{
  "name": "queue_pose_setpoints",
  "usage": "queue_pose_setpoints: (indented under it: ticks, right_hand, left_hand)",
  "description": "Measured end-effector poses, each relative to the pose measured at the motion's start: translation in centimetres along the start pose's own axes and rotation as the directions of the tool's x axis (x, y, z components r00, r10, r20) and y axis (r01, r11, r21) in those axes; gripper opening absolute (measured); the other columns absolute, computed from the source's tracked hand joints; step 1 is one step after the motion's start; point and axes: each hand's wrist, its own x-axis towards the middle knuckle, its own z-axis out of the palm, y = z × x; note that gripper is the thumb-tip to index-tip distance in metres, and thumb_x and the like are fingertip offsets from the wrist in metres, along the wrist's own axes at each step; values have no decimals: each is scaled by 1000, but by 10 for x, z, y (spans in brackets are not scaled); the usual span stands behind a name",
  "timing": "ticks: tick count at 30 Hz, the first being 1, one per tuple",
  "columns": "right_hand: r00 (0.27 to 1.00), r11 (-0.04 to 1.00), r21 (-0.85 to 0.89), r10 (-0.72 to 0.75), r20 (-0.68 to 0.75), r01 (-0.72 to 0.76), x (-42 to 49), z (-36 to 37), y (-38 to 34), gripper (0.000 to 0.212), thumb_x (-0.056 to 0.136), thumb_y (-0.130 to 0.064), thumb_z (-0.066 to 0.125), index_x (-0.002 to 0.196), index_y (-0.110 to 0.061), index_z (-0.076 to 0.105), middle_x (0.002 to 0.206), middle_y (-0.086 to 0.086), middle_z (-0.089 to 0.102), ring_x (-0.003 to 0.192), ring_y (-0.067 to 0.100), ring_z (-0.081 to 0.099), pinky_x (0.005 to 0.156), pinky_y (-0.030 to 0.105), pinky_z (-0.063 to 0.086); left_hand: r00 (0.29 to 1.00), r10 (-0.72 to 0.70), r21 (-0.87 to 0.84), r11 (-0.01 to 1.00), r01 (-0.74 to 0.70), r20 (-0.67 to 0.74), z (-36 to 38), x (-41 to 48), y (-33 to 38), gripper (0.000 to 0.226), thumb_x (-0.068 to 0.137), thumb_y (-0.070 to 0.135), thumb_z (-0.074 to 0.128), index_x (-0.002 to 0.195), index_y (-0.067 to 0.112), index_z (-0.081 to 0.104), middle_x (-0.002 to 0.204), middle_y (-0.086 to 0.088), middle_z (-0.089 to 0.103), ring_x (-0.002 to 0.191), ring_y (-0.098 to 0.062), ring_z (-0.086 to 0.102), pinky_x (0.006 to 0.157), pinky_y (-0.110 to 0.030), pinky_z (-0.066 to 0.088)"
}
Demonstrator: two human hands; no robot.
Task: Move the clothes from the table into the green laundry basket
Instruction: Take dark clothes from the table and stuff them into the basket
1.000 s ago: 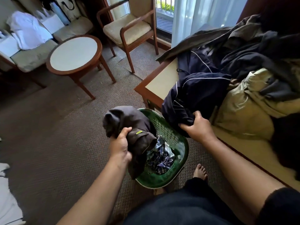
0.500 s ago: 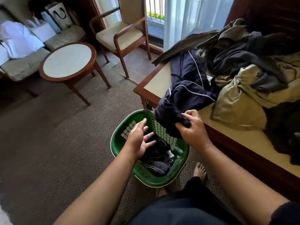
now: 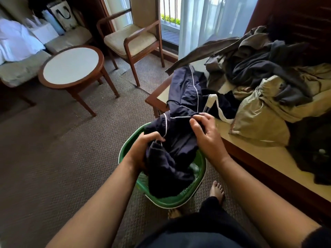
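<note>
A navy nylon jacket with thin white piping [image 3: 180, 126] is draped from the corner of the wooden bench with the cream top [image 3: 265, 154] down into the round green plastic laundry basket [image 3: 179, 199], which sits on the brown patterned carpet [image 3: 62, 158] just in front of the person's bare feet. The left hand [image 3: 143, 147] is closed around a bunched fold of the jacket over the basket's rim at about nine o'clock, fingers curled into the cloth. The right hand [image 3: 204, 133] pinches the piped edge of the same jacket between thumb and fingers, at about one o'clock from the basket, right at the bench's edge. The lower part of the jacket already fills most of the basket, and what lies beneath it cannot be made out. At two o'clock from the hands, further along the bench, lies the remaining pile: a pale khaki garment [image 3: 259, 113], a dark grey one [image 3: 265, 72] over it and an olive-brown piece [image 3: 215, 51] trailing toward the window. Off at ten o'clock stand a small round wooden side table with a white top [image 3: 71, 65] and a wooden armchair with a beige cushion [image 3: 132, 40].
</note>
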Motion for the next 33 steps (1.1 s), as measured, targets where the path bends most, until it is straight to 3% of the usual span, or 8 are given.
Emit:
queue_pose_setpoints:
  ticks: [4,6,10,15,20,24,28,33]
  right_hand:
    - [924,911,156,382,25,-381,26,9,0,80,70,-74,73,134,-39,42,146,1,37,132,20,45,113,42,39]
    - [787,642,464,555,270,-611,38,17,4,104,66,-55,87,147,-44,23,145,11,47,113,27,65,91,46,57]
    - [723,575,445,480,497,-687,32,32,0,49,92,0,54,138,-16,49,113,18,68,81,23,70,62,32,60]
    - [731,754,287,352,584,-592,14,41,-4,41,89,13,47,88,-12,81,92,13,76,78,23,70,76,32,59]
    - [848,967,-238,200,492,-89,16,50,17,37,86,-13,64,120,-23,73,137,-7,59,128,20,52,112,43,41]
    - [793,536,-742,200,575,403,11,46,56,80,89,-32,67,154,-37,21,162,-7,-32,152,30,-13,108,78,-2]
    - [883,395,-883,278,378,254,6,50,79,80,104,-24,45,159,-31,-13,157,3,-43,153,37,-17,103,84,-1]
    - [878,684,-729,339,338,16,17,64,64,72,106,-41,42,158,-40,-7,168,-8,-15,155,23,2,115,72,9]
  left_hand:
    - [997,38,153,987,-47,65,7,-34,24,35,59,-7,55,90,0,69,69,-12,74,56,-21,71,53,-23,56]
    - [999,-17,185,983,8,47,7,-42,31,31,55,-8,52,79,1,69,60,-12,70,47,-20,68,45,-20,52]
    - [999,-48,204,978,52,-23,0,-49,37,21,63,-8,53,76,0,67,57,-11,69,44,-18,66,43,-19,51]
    - [985,9,63,998,1,-170,-31,-47,29,27,65,2,58,89,0,71,74,-15,71,59,-24,68,55,-25,57]
    - [974,16,-17,1000,-20,-227,-35,-54,17,38,82,-1,40,71,3,76,67,-12,71,54,-21,68,53,-22,56]
    - [985,52,-100,993,-69,-166,-35,-63,9,48,75,0,31,46,12,68,47,0,61,40,-10,57,42,-14,45]
    - [983,54,-83,994,-69,-178,-40,-64,8,27,61,11,44,48,12,67,50,-1,62,43,-11,58,45,-15,46]
    - [991,-22,-7,1000,21,-130,-41,-53,5,31,76,1,45,76,5,76,70,-11,73,57,-20,69,56,-22,56]
